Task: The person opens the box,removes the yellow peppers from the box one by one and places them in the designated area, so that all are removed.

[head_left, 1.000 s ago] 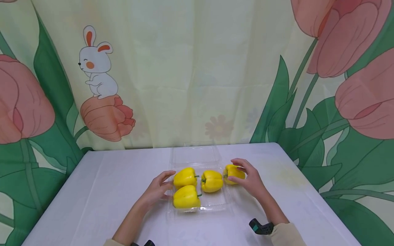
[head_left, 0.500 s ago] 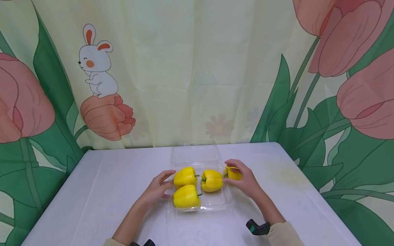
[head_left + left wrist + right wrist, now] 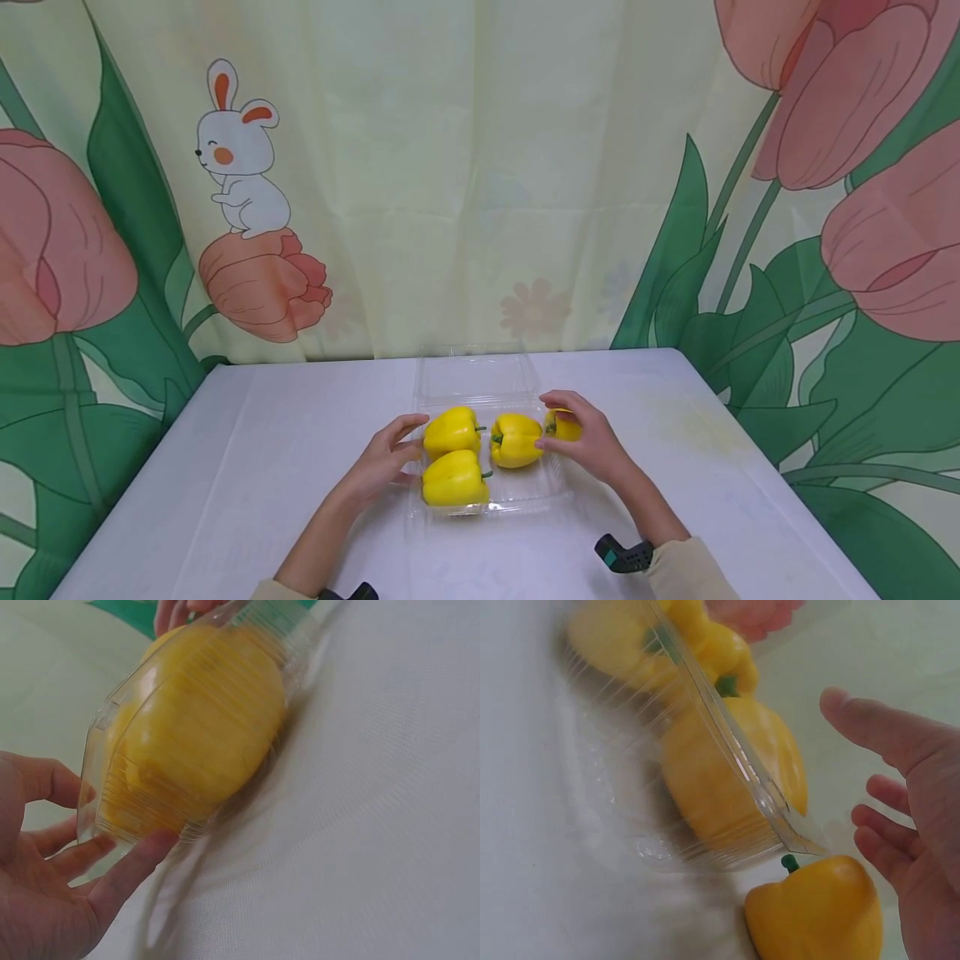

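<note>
Three yellow peppers (image 3: 480,454) sit in the clear tray (image 3: 551,493); the right hand (image 3: 592,442) grasps a fourth pepper (image 3: 564,425) outside its right edge, while the left hand (image 3: 382,462) has relaxed fingers steadying the tray.

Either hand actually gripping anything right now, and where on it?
Right hand cups the loose yellow pepper by its outer side; grip looks light. Left hand only touches the clear tray at its left wall, fingers relaxed.

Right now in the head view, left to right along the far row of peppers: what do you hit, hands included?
left hand → far-left pepper → middle pepper → outer pepper, at the clear tray's right edge → right hand, cupped round that pepper.
</note>
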Tool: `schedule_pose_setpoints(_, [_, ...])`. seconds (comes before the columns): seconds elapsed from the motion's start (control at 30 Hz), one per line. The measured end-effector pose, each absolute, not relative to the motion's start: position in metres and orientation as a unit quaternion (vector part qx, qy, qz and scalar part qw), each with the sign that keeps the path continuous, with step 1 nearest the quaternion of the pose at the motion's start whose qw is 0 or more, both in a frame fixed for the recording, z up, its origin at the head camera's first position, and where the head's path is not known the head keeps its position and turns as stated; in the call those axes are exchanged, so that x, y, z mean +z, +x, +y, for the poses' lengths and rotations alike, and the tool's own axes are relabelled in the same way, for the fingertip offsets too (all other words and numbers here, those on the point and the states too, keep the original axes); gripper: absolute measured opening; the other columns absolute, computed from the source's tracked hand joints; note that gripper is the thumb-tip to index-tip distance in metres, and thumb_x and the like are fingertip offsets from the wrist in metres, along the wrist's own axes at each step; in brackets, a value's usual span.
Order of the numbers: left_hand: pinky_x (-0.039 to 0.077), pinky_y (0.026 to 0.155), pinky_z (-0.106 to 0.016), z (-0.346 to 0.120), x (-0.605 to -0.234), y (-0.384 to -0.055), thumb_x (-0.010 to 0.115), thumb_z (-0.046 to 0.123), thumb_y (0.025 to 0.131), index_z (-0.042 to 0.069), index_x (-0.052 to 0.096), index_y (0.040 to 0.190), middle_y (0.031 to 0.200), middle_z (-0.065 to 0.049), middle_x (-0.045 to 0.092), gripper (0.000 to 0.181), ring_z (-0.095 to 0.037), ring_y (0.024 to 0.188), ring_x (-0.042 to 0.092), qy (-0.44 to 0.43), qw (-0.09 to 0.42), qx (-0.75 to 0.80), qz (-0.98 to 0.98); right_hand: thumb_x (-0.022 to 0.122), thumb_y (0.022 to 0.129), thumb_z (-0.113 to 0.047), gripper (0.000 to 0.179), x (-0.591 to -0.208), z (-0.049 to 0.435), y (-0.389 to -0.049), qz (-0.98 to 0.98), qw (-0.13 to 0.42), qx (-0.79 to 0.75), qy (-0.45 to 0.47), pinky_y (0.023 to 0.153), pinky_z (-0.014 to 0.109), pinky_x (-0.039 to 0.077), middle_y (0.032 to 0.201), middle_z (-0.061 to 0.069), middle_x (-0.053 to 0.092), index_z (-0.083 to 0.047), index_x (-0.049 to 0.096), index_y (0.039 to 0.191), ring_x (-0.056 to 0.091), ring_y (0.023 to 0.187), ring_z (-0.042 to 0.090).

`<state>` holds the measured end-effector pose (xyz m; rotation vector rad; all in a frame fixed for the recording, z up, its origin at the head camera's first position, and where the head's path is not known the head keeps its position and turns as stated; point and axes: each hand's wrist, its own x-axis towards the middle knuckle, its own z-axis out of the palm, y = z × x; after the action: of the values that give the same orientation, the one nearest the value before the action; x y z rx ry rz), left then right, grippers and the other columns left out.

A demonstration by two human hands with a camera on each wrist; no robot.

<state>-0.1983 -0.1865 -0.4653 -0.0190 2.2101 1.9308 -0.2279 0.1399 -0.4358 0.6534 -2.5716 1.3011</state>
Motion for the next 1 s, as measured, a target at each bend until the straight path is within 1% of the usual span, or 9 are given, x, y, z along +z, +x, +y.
schedule_pose_setpoints(0.2, [0.059, 0.077, -0.046, -0.187, -0.465, -0.198, 0.055, 0.008, 0.089, 0.016, 0.048, 0.138, 0.155, -0.009, 0.036, 0.049, -0.035, 0.127, 0.051, -0.005, 0.105, 0.654, 0.749, 0.083, 0.074, -0.016, 0.059, -0.437, 0.137, -0.228, -0.863, 0.082, 0.442, 0.230, 0.100, 0.046, 0.048, 0.129, 0.007, 0.059, -0.012, 0.057, 0.127, 0.058, 0.119, 0.027])
schedule_pose_setpoints(0.37, [0.059, 0.077, -0.046, -0.187, -0.464, -0.198, 0.055, 0.008, 0.089, 0.016, 0.048, 0.137, 0.155, -0.009, 0.036, 0.050, -0.036, 0.128, 0.050, -0.007, 0.104, 0.654, 0.750, 0.083, 0.074, -0.014, 0.058, -0.437, 0.135, -0.227, -0.861, 0.076, 0.444, 0.235, 0.099, 0.042, 0.049, 0.128, 0.007, 0.060, -0.011, 0.058, 0.126, 0.058, 0.118, 0.027])
schedule_pose_setpoints(0.53, [0.059, 0.077, -0.046, -0.186, -0.464, -0.198, 0.055, 0.009, 0.089, 0.017, 0.049, 0.137, 0.155, -0.009, 0.037, 0.049, -0.034, 0.125, 0.053, -0.006, 0.103, 0.652, 0.751, 0.083, 0.074, -0.016, 0.059, -0.438, 0.133, -0.227, -0.865, 0.071, 0.440, 0.233, 0.098, 0.039, 0.050, 0.128, 0.007, 0.059, -0.010, 0.057, 0.127, 0.059, 0.117, 0.026])
schedule_pose_setpoints(0.73, [0.059, 0.076, -0.046, -0.187, -0.465, -0.199, 0.055, 0.008, 0.089, 0.017, 0.049, 0.137, 0.155, -0.009, 0.037, 0.049, -0.034, 0.124, 0.054, -0.003, 0.102, 0.652, 0.751, 0.084, 0.073, -0.016, 0.059, -0.439, 0.130, -0.228, -0.867, 0.061, 0.440, 0.228, 0.098, 0.037, 0.050, 0.128, 0.006, 0.059, -0.012, 0.058, 0.126, 0.059, 0.117, 0.026])
schedule_pose_setpoints(0.87, [0.059, 0.077, -0.046, -0.187, -0.465, -0.199, 0.055, 0.008, 0.089, 0.017, 0.049, 0.137, 0.155, -0.009, 0.037, 0.049, -0.035, 0.126, 0.052, -0.005, 0.103, 0.651, 0.752, 0.084, 0.073, -0.016, 0.059, -0.440, 0.128, -0.228, -0.869, 0.063, 0.435, 0.228, 0.097, 0.037, 0.051, 0.128, 0.006, 0.060, -0.011, 0.058, 0.126, 0.059, 0.116, 0.025])
schedule_pose_setpoints(1.0, [0.060, 0.077, -0.045, -0.186, -0.464, -0.199, 0.055, 0.008, 0.089, 0.017, 0.048, 0.137, 0.155, -0.010, 0.036, 0.050, -0.035, 0.126, 0.052, -0.007, 0.105, 0.651, 0.752, 0.084, 0.073, -0.017, 0.061, -0.440, 0.126, -0.229, -0.872, 0.058, 0.430, 0.227, 0.097, 0.040, 0.052, 0.128, 0.005, 0.060, -0.009, 0.058, 0.127, 0.059, 0.115, 0.026])
